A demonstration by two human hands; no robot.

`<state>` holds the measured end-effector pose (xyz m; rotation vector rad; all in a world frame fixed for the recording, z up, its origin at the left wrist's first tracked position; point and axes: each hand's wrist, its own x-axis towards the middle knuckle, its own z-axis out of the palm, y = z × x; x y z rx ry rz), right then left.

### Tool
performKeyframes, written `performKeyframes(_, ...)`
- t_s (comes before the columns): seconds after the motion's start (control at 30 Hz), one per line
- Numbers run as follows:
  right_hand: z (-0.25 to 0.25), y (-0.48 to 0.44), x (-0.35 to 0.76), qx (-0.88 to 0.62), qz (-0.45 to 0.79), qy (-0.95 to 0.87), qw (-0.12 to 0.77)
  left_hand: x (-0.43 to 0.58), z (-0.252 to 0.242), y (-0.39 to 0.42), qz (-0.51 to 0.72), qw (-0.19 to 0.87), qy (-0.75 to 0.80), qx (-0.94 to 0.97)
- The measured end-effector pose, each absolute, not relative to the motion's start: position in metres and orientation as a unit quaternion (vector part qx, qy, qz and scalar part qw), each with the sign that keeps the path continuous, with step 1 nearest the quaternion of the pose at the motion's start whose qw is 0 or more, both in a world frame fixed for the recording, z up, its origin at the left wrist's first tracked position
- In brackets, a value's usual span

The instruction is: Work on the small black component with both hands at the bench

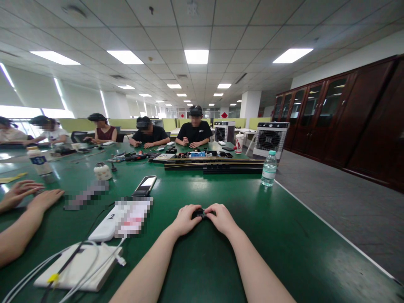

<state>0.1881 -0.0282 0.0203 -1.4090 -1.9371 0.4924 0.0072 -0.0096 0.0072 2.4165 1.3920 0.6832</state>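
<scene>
My left hand (pixel 185 219) and my right hand (pixel 222 217) meet on the green table (pixel 252 227), fingers curled together around a small black part (pixel 199 213). Only a sliver of the part shows between the fingertips, so I cannot name it. Both forearms reach in from the bottom edge. Just left of my hands lie a white power bank (pixel 109 225) marked 2 and a black phone (pixel 144 185).
A water bottle (pixel 269 168) stands at the table's right edge. Long black rails (pixel 214 165) and trays of parts lie farther back. A white box with cables (pixel 78 267) sits at front left. A co-worker's hands (pixel 31 195) rest at left; several people sit at the far end.
</scene>
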Motion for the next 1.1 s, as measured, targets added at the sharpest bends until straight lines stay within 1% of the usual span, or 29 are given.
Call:
performKeyframes(0.17,0.0171,-0.027,0.1877,-0.541,0.188,-0.752,0.327,0.0066,0.0064,-0.0087,0.236,0.134,0.476,0.837)
performKeyframes(0.63,0.0165,-0.0259,0.1881,-0.547,0.181,-0.735,0.356,0.0066,0.0081,-0.0099,0.245,0.138,0.47,0.837)
performKeyframes(1.1,0.0216,-0.0323,0.1852,-0.547,0.18,-0.76,0.302,0.0071,0.0101,-0.0111,0.239,0.134,0.469,0.84)
